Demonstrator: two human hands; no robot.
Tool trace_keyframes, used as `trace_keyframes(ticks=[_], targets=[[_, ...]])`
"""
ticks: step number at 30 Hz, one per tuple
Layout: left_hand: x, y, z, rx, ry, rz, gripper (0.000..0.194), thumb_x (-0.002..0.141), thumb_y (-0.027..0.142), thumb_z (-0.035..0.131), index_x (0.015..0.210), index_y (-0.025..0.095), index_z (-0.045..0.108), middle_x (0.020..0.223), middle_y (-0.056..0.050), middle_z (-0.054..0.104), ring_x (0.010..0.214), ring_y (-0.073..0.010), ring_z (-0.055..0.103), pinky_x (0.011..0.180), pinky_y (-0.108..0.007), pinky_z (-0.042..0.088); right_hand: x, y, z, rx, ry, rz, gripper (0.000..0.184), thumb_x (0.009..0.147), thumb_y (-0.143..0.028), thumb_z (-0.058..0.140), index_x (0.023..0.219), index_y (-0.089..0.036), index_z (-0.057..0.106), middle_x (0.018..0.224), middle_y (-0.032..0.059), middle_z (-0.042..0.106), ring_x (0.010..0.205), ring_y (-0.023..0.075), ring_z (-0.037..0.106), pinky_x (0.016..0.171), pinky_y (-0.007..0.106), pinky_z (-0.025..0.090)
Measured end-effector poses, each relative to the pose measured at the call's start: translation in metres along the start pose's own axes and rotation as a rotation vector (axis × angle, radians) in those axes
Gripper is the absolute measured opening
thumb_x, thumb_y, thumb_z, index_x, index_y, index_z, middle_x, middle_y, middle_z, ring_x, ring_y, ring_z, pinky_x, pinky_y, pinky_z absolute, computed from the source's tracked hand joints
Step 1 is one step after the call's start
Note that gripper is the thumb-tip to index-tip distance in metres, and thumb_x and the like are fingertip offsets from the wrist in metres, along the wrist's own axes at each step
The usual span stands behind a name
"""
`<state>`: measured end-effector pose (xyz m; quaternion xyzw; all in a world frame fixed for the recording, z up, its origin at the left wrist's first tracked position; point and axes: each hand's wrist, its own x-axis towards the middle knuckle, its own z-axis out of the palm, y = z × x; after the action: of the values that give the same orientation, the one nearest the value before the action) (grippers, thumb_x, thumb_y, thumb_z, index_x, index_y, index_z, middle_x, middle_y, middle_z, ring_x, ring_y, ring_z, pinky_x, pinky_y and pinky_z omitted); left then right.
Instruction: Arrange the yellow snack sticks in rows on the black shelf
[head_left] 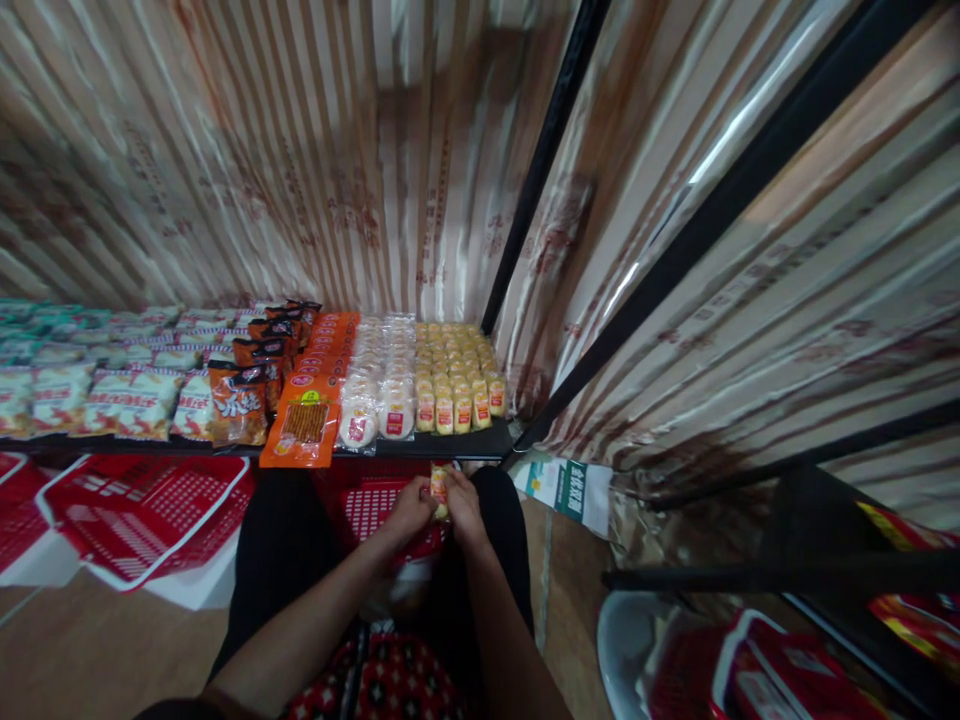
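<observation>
Between my knees, my left hand (412, 509) and my right hand (463, 508) hold a small yellow snack packet (439, 484) from both sides, fingers closed round it. It has a red and white label like those on the rows of yellow snack packets (454, 385) at the right end of the shelf above. Beside those rows lie clear packs of round white crackers (377, 408). Orange bags of brown stick snacks (306, 418) come further left, the front one overhanging the shelf edge. Under my hands is a red perforated basket (371, 508), partly hidden by my arms.
Black-and-orange snack bags (238, 405) and white snack bags (135, 400) line the black shelf (465, 443) to the left. A red basket with a white handle (150, 510) stands below. Black posts (540, 165) rise before the striped curtain (300, 150). A white tub (622, 640) stands at lower right.
</observation>
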<state>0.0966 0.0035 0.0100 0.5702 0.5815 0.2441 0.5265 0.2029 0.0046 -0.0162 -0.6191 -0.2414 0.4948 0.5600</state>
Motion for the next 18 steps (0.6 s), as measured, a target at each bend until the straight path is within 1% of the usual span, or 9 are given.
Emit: trace_keyframes(ticks=[3, 6, 9, 11, 14, 18], targets=[[0.002, 0.008, 0.003, 0.024, 0.025, 0.024, 0.022, 0.077, 0.011, 0.051, 0.096, 0.015, 0.06, 0.081, -0.002, 0.066, 0.078, -0.0134, 0.06, 0.071, -0.022, 0.046, -0.003, -0.012, -0.002, -0.122, 0.064, -0.03, 0.022, 0.065, -0.029, 0.059, 0.084, -0.021, 0.066, 0.072, -0.001, 0.068, 0.068, 0.0162, 0.062, 0.062, 0.025, 0.047], [0.006, 0.017, 0.004, 0.034, 0.033, 0.081, 0.021, 0.078, 0.012, 0.05, 0.096, 0.017, 0.059, 0.084, -0.002, 0.066, 0.079, -0.013, 0.06, 0.072, -0.022, 0.046, -0.006, -0.026, -0.003, -0.244, 0.133, -0.122, 0.025, 0.071, -0.03, 0.054, 0.092, -0.023, 0.065, 0.085, 0.0007, 0.069, 0.081, 0.0173, 0.063, 0.075, 0.027, 0.048], [0.009, 0.029, 0.006, 0.028, 0.037, 0.159, 0.02, 0.08, 0.012, 0.047, 0.097, 0.017, 0.057, 0.085, -0.002, 0.066, 0.077, -0.012, 0.06, 0.072, -0.022, 0.046, -0.01, -0.037, -0.003, -0.274, 0.131, -0.218, 0.028, 0.076, -0.034, 0.052, 0.099, -0.023, 0.062, 0.093, 0.0035, 0.069, 0.087, 0.0178, 0.063, 0.08, 0.028, 0.047], [0.011, 0.039, 0.007, 0.029, 0.055, 0.195, 0.021, 0.08, 0.011, 0.046, 0.097, 0.017, 0.057, 0.085, -0.002, 0.066, 0.077, -0.0115, 0.059, 0.073, -0.022, 0.046, -0.014, -0.043, -0.004, -0.298, 0.148, -0.281, 0.032, 0.078, -0.037, 0.049, 0.105, -0.021, 0.058, 0.1, 0.0069, 0.067, 0.091, 0.0185, 0.063, 0.083, 0.03, 0.047], [0.014, 0.055, 0.011, 0.014, 0.08, 0.211, 0.022, 0.078, 0.011, 0.049, 0.098, 0.017, 0.057, 0.082, -0.001, 0.065, 0.074, -0.0109, 0.059, 0.072, -0.022, 0.046, -0.02, -0.052, -0.006, -0.392, 0.235, -0.389, 0.036, 0.081, -0.036, 0.044, 0.11, -0.017, 0.054, 0.104, 0.0121, 0.064, 0.096, 0.021, 0.061, 0.088, 0.034, 0.045], [0.019, 0.075, 0.017, -0.039, 0.072, 0.239, 0.025, 0.077, 0.012, 0.053, 0.101, 0.017, 0.056, 0.079, 0.0, 0.064, 0.071, -0.0104, 0.059, 0.072, -0.022, 0.047, -0.023, -0.062, -0.01, -0.535, 0.381, -0.572, 0.035, 0.082, -0.032, 0.039, 0.108, -0.014, 0.056, 0.11, 0.0147, 0.061, 0.105, 0.0248, 0.054, 0.094, 0.042, 0.039]])
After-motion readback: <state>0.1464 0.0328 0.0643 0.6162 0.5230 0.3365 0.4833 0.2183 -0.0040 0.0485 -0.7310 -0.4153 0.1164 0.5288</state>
